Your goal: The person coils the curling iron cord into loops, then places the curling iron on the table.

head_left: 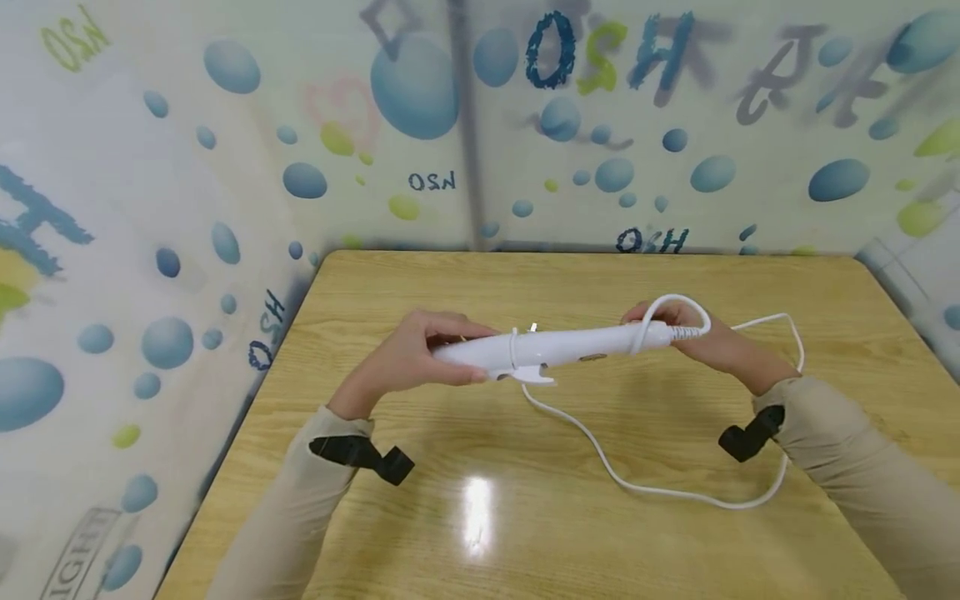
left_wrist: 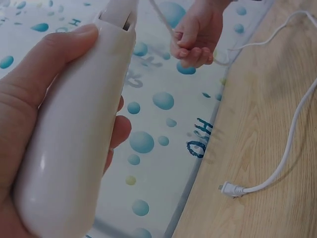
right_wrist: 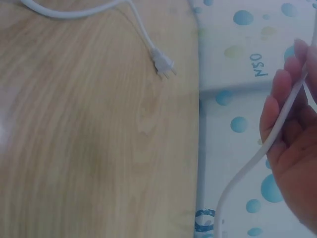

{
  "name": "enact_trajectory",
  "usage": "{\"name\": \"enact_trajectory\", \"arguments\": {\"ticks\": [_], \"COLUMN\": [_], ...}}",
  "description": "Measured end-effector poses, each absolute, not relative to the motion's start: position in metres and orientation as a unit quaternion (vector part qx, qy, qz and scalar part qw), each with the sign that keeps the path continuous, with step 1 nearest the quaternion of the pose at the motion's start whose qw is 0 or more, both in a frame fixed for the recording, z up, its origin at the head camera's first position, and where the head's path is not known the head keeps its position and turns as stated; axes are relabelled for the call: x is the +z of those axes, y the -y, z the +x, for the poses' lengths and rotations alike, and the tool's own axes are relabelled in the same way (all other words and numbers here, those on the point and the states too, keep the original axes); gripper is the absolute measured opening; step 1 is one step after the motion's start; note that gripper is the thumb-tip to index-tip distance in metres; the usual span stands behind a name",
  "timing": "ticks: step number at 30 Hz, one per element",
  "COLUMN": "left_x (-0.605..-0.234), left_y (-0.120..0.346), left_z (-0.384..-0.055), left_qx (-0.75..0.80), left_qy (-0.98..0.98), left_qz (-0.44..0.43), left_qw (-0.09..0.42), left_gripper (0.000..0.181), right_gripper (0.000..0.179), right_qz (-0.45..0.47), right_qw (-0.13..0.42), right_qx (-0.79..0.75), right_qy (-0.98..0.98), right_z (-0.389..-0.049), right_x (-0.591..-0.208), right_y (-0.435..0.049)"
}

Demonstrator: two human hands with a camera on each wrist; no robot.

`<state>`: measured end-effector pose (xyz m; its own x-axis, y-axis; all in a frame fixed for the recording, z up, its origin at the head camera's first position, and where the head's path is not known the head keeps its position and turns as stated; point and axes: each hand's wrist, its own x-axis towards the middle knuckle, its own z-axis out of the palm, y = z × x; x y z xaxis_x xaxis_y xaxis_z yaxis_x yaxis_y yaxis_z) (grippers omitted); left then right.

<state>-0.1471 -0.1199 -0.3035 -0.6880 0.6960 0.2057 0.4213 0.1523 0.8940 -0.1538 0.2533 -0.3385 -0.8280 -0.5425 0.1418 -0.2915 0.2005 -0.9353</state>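
Note:
My left hand (head_left: pixel 405 354) grips the thick, rounded end of a white corded wand-shaped appliance (head_left: pixel 581 344), which looks like a hair curling iron. It is held up over the table, roughly level, with a ring and a small lever-like piece (head_left: pixel 528 373) near the left hand. In the left wrist view, the thumb lies along the smooth white body (left_wrist: pixel 79 129). My right hand (head_left: pixel 708 343), partly behind the cord end, holds the white cord (right_wrist: pixel 277 124) between thumb and curled fingers. The cord loops up from the appliance's right end.
A wooden table (head_left: pixel 420 517) lies below, with the cord's long loop trailing over it. The two-prong plug (left_wrist: pixel 232 189) lies on the tabletop, mostly behind the appliance in the head view. Patterned walls (head_left: pixel 405 200) stand at the back and left.

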Motion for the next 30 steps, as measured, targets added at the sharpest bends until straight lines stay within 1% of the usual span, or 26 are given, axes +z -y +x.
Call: {"name": "enact_trajectory", "arguments": {"ticks": [3, 5, 8, 12, 16, 24, 30], "left_x": [-0.305, -0.307, -0.309, -0.312, -0.316, -0.324, -0.329], "left_y": [0.119, 0.118, 0.116, 0.111, 0.107, 0.1, 0.094], "left_z": [-0.148, -0.148, -0.148, -0.148, -0.15, -0.154, -0.158], "left_qx": [0.521, 0.515, 0.505, 0.486, 0.455, 0.396, 0.386], "left_qy": [-0.745, -0.743, -0.745, -0.756, -0.779, -0.824, -0.847], "left_qz": [0.391, 0.396, 0.396, 0.391, 0.389, 0.378, 0.347], "left_qw": [0.147, 0.162, 0.183, 0.198, 0.189, 0.146, 0.113], "left_gripper": [0.041, 0.04, 0.04, 0.041, 0.041, 0.042, 0.041], "right_gripper": [0.016, 0.015, 0.015, 0.013, 0.011, 0.008, 0.007], "right_qz": [-0.295, -0.285, -0.295, -0.318, -0.325, -0.289, -0.262], "right_qw": [0.132, 0.142, 0.142, 0.125, 0.101, 0.067, 0.031], "right_qx": [-0.555, -0.522, -0.478, -0.455, -0.435, -0.354, -0.303], "right_qy": [-0.767, -0.792, -0.815, -0.823, -0.833, -0.887, -0.916], "right_z": [-0.161, -0.165, -0.168, -0.169, -0.166, -0.153, -0.138], "right_x": [-0.331, -0.324, -0.314, -0.302, -0.289, -0.27, -0.257], "right_y": [-0.254, -0.254, -0.255, -0.256, -0.258, -0.261, -0.258]}}
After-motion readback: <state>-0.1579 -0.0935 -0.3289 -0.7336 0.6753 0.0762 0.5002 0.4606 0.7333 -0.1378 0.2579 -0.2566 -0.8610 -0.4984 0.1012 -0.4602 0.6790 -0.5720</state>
